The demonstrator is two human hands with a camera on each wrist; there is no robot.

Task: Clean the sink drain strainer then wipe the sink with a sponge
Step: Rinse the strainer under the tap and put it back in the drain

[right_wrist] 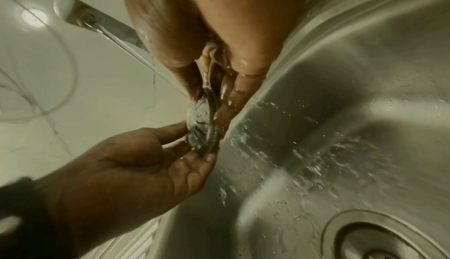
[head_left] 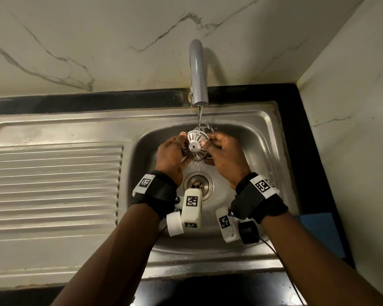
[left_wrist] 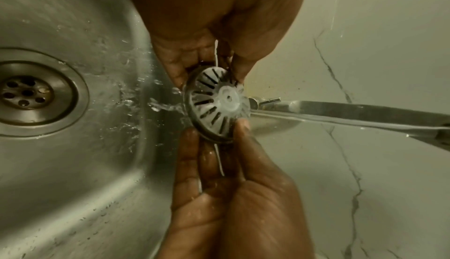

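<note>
A round metal drain strainer [head_left: 195,147] with radial slots is held up over the sink basin [head_left: 259,155]. A thin stream of water [head_left: 200,118] from the faucet [head_left: 197,71] hits it and splashes off. My left hand [head_left: 181,149] pinches its left rim between thumb and fingers, while my right hand [head_left: 208,151] pinches the right rim. The left wrist view shows the strainer [left_wrist: 219,101] face on between the left hand [left_wrist: 209,64] and right hand [left_wrist: 219,147]. In the right wrist view the strainer [right_wrist: 202,126] is seen edge on. A blue sponge [head_left: 323,233] lies on the counter at the right.
The open drain hole [head_left: 198,184] sits in the wet basin floor below my hands. A ribbed drainboard [head_left: 53,184] spreads to the left. A black counter edge [head_left: 296,151] and marble walls close in the back and right. Wrist cameras hang under both wrists.
</note>
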